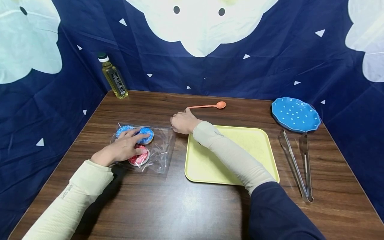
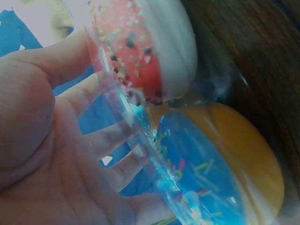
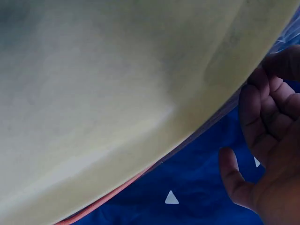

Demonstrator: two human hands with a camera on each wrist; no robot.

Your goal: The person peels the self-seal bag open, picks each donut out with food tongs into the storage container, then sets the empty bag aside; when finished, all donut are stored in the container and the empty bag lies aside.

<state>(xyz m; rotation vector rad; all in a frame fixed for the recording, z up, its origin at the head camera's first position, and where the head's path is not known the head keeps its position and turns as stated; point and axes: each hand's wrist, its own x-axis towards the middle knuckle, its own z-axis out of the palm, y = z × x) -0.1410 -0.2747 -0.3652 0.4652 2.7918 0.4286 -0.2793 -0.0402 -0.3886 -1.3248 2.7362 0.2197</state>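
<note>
A clear plastic bag (image 1: 161,150) lies on the left part of the table with sprinkled donuts inside. One is a red donut (image 1: 140,159), another a blue donut (image 1: 146,136), and a second blue donut (image 1: 123,129) sits at the far left of the bag. My left hand (image 1: 124,146) rests on top with its fingers spread, touching the donuts through the plastic. In the left wrist view its palm and straight fingers face the bag. My right hand (image 1: 183,122) pinches the bag's far right corner between thumb and curled fingers, beside the tray; its little finger stands away.
The yellow tray (image 1: 231,178) lies under my right forearm. An orange spoon (image 1: 220,105) is behind it. Metal tongs (image 1: 295,166) and a blue dotted plate (image 1: 295,115) are at the right. An oil bottle (image 1: 115,80) stands in the back left corner, by a blue cloth backdrop.
</note>
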